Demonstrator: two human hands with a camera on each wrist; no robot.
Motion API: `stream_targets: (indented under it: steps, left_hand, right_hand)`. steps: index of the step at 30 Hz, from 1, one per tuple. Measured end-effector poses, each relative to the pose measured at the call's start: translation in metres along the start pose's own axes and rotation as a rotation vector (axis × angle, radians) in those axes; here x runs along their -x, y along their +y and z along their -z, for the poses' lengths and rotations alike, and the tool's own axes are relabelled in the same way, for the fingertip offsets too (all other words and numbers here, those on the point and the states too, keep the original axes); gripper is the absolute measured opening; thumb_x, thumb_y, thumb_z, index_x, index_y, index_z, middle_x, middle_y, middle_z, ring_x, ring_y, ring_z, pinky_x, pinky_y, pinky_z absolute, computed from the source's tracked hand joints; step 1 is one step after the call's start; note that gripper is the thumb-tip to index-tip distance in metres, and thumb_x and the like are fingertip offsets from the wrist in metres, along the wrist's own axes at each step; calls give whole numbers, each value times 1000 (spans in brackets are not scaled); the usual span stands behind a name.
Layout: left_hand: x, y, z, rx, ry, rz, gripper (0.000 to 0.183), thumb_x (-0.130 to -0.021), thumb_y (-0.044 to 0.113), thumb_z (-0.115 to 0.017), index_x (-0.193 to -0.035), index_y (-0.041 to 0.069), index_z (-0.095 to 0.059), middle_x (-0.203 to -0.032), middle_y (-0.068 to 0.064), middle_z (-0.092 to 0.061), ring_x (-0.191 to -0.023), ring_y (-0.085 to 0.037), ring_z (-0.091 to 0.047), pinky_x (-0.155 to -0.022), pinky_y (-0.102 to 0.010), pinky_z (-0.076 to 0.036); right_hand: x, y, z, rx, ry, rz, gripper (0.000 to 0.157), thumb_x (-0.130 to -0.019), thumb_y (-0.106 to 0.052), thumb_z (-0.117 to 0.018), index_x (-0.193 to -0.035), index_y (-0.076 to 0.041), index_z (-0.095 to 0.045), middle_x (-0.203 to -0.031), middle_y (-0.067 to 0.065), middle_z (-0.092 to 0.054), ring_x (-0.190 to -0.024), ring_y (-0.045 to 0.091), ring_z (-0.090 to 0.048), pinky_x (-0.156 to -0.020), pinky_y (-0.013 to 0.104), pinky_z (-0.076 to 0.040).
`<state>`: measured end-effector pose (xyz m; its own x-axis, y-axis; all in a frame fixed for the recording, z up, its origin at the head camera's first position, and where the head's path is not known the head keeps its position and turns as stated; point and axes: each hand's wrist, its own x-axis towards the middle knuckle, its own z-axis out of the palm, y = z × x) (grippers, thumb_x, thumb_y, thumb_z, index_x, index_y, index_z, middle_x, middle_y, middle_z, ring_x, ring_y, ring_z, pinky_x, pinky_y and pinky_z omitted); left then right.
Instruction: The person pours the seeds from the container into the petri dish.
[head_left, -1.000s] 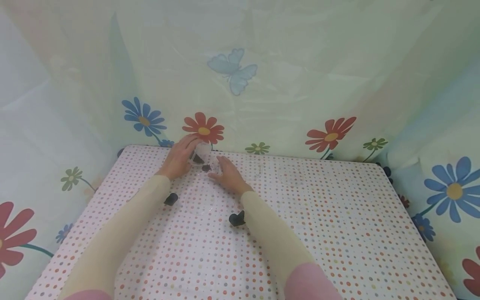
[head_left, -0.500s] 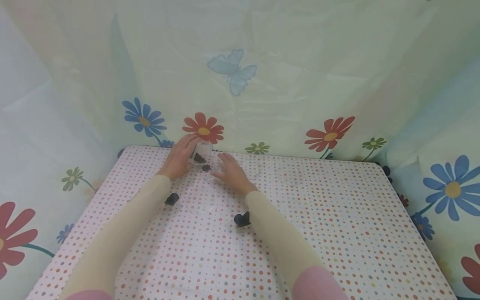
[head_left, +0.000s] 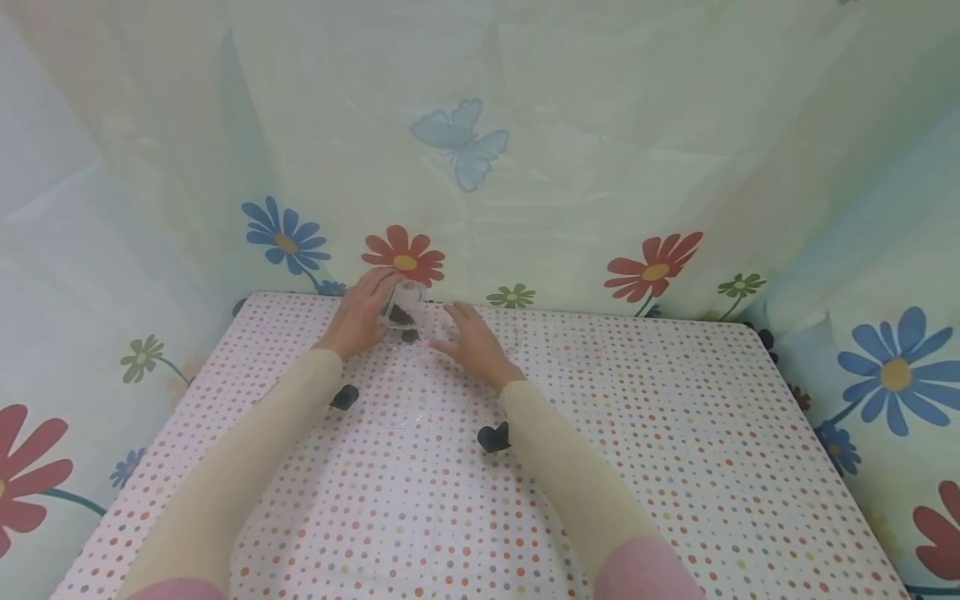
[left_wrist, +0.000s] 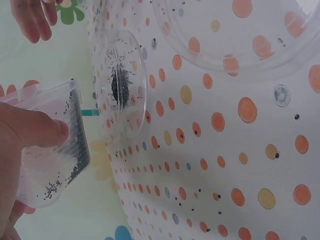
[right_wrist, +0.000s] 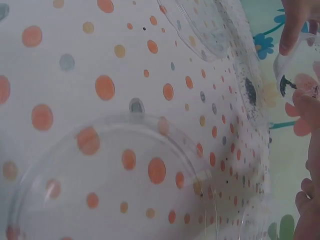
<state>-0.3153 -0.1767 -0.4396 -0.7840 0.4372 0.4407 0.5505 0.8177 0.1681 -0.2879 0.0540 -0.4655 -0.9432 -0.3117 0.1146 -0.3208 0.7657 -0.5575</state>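
Observation:
My left hand (head_left: 358, 317) grips a clear plastic cup (left_wrist: 45, 170), its thumb pressed along the side. Small black grains (left_wrist: 79, 135) lie along the inside of the tilted cup, and a few stick to its wall. Close by the cup's mouth, a shallow clear lid (left_wrist: 137, 107) lies on the dotted tabletop with a small heap of black grains (left_wrist: 120, 89) in it. To the right of lid and cup is my right hand (head_left: 474, 343), fingers extended and holding nothing. In the right wrist view, its fingers (right_wrist: 307, 107) overlap the cup.
Other round clear lids lie on the dotted table (head_left: 675, 467): one nearer me (left_wrist: 200, 62), one below my right hand (right_wrist: 125, 120), one farther right (head_left: 579, 350). Stray grains dot the cloth. A flowered curtain (head_left: 570, 167) rises behind the table's back edge.
My right hand has drawn away to the right from the cup and lid. The left hand stays in place, still holding the tilted cup.

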Motion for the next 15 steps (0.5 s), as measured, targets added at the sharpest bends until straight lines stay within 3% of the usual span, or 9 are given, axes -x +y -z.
stream_targets:
  steps: [5, 15]
  left_hand:
    - [-2, 2, -2, 5, -10, -4, 86, -71, -3, -80, -144, 14, -38, -150, -8, -38, -141, -27, -32, -112, -51, -38]
    - [-6, 10, -1, 50, -16, -21, 87, -70, -6, -78, -145, 12, -37, -151, -11, -37, -142, -29, -32, -111, -53, -38]
  right_hand:
    - [4, 8, 6, -10, 7, 7, 74, -90, -40, -66, -150, -11, -34, -157, 11, -29, -147, 27, -27, -119, 46, -27]
    - [13, 21, 21, -16, 2, -67, 75, -90, -45, -63, -150, -12, -32, -160, 12, -24, -149, 29, -21, -120, 50, -23]
